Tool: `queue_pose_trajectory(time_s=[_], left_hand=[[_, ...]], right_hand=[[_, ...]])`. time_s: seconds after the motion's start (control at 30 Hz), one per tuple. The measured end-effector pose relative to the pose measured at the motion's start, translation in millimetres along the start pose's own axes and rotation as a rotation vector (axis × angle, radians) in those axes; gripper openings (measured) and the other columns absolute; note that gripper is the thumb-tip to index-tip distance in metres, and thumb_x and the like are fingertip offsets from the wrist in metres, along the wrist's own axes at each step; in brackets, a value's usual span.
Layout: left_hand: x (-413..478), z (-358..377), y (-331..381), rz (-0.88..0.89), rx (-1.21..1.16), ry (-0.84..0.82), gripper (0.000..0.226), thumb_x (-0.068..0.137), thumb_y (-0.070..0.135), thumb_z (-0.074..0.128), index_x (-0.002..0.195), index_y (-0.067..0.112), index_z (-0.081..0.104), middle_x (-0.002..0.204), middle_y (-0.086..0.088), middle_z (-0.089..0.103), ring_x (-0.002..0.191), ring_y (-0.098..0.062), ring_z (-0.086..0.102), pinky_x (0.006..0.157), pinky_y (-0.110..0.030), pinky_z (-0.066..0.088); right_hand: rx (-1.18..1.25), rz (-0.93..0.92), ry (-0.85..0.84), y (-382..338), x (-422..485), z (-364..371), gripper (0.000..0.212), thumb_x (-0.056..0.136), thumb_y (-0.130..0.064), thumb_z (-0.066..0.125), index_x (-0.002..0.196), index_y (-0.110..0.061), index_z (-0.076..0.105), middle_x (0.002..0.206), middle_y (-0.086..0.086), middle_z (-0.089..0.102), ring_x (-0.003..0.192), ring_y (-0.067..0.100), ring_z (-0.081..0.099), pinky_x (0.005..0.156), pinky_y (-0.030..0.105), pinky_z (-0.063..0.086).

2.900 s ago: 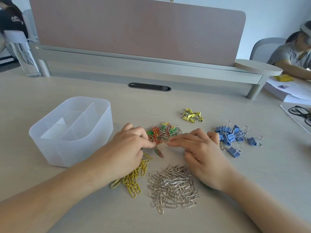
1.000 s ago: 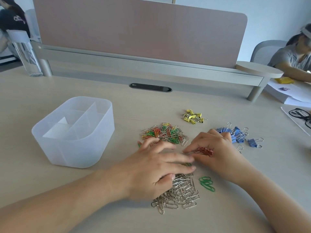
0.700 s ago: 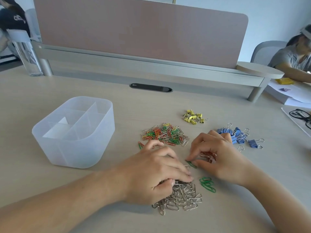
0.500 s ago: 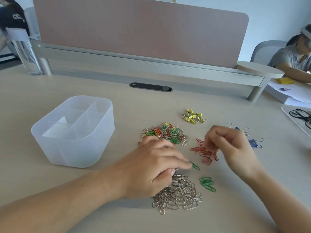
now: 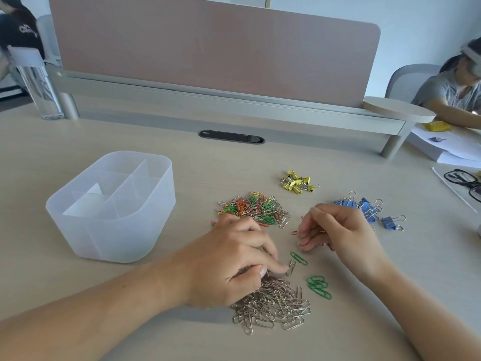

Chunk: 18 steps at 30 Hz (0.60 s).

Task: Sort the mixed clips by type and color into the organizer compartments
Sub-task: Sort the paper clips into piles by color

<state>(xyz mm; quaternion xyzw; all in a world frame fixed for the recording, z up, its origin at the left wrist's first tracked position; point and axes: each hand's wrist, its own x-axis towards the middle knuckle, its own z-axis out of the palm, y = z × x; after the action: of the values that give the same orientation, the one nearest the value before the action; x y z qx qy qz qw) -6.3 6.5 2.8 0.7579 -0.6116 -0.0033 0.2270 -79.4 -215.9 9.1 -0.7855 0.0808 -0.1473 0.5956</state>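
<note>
Pressing w/ your L hand (image 5: pixel 234 261): fingers curled, index tip on one silver wire clip (image 5: pixel 291 267) just beyond the shiny silver pile (image 5: pixel 273 303); can't tell if anything's held under the palm. Your R hand (image 5: pixel 338 230) hangs loose, fingers half-curled, gripping nothing visible, over a few red clips (image 5: pixel 294 232), mostly hidden. Green loop clips (image 5: pixel 318 287) lie btw both hands on the counter (image 5: pixel 78 142). Mixed pile (image 5: pixel 253 209) sits beyond; frosted plastic organizer (image 5: pixel 112 235), divided, stands left.
</note>
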Motion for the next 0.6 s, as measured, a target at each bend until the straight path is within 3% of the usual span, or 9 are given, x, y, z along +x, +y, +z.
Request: queue_pose_trajectory(time_s=[0.1,0.23,0.33,0.4,0.5,0.57,0.6], left_hand=[[-0.4,1.2,-1.5,-0.032,0.035,0.0,0.044,0.095,0.033,0.034,0.131,0.039,0.057,0.12,0.021,0.051,0.115,-0.007,0.036,0.103,-0.036,0.024],[0.5,8.3,1.6,-0.053,0.136,-0.073,0.045,0.096,0.041,0.029,0.137,0.048,0.047,0.13,0.021,0.038,0.125,-0.01,0.026,0.108,-0.038,0.016],[1.3,7.1,3.0,-0.047,0.078,-0.072,0.044,0.096,0.041,0.028,0.13,0.047,0.056,0.127,0.021,0.041,0.125,-0.008,0.027,0.108,-0.038,0.014],[1.0,4.3,1.6,-0.041,-0.002,-0.036,0.043,0.096,0.037,0.03,0.123,0.043,0.063,0.122,0.022,0.046,0.122,-0.007,0.031,0.108,-0.037,0.016],[0.7,2.7,-5.6,-0.087,-0.052,0.04,0.044,0.095,0.034,0.029,0.119,0.04,0.066,0.115,0.021,0.051,0.116,-0.007,0.037,0.106,-0.034,0.019],[0.7,2.7,-11.4,-0.157,-0.021,0.095,0.046,0.093,0.034,0.027,0.12,0.038,0.065,0.113,0.022,0.051,0.113,-0.004,0.037,0.105,-0.033,0.023],[0.7,2.8,-13.7,-0.2,0.008,0.112,0.049,0.092,0.036,0.025,0.122,0.038,0.063,0.114,0.022,0.05,0.112,-0.003,0.036,0.104,-0.034,0.024]], right_hand=[[0.037,-0.002,-0.116,3.9,-0.8,4.9,0.042,0.102,-0.008,0.041,0.072,0.006,0.066,0.07,0.019,0.067,0.066,0.031,0.066,0.065,0.032,0.058],[0.009,-0.013,-0.151,3.4,-1.7,4.8,0.042,0.102,-0.014,0.044,0.07,0.003,0.066,0.066,0.022,0.065,0.059,0.031,0.064,0.058,0.033,0.056],[0.025,-0.017,-0.14,3.1,-1.5,2.0,0.044,0.102,-0.01,0.042,0.066,-0.001,0.065,0.061,0.024,0.063,0.05,0.032,0.06,0.05,0.034,0.054],[0.021,-0.059,-0.119,2.6,-1.8,1.6,0.039,0.097,-0.018,0.047,0.067,-0.005,0.067,0.063,0.021,0.064,0.053,0.031,0.062,0.052,0.033,0.053],[-0.247,-0.212,-0.053,3.8,-3.0,1.4,0.029,0.09,-0.025,0.046,0.081,-0.022,0.073,0.081,0.0,0.071,0.077,0.015,0.065,0.072,0.024,0.051],[-0.585,-0.321,-0.058,6.0,-2.6,3.2,0.029,0.089,-0.024,0.044,0.1,-0.037,0.068,0.097,-0.023,0.065,0.099,0.007,0.055,0.09,0.021,0.035],[-0.714,-0.339,-0.078,7.1,-1.9,4.8,0.035,0.088,-0.024,0.043,0.111,-0.041,0.063,0.1,-0.026,0.06,0.106,0.003,0.048,0.094,0.023,0.026]])
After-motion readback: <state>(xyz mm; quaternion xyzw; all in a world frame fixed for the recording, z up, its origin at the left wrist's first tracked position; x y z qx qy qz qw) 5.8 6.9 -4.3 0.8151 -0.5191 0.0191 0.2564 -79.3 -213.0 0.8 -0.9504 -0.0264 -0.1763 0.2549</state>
